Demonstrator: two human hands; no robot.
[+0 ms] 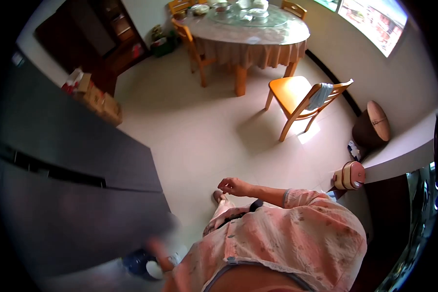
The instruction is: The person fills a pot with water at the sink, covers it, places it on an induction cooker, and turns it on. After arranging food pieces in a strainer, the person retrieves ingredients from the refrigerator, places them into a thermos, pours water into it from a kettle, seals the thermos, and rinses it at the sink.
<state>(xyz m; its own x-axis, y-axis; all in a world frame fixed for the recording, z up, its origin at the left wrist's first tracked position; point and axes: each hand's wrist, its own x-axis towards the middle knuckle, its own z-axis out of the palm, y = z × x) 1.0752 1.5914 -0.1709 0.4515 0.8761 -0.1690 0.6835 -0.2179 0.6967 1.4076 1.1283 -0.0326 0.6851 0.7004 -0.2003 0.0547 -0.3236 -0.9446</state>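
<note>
The dark door (92, 219) is standing just beside the left fingers (156, 245), which are blurring too much to tell their state; the right fingers (224, 184) are hanging loosely bent, slightly apart.

no readable text, labels, numbers or signs

Pale tiled floor (194, 126) with sunlit patch (308, 135), round dining table (289, 35) with brown tablecloth (263, 54), orange-toned wooden chairs (288, 91), white wall (399, 78), bright window (374, 22) upper right, dark brown door (58, 36).
</note>
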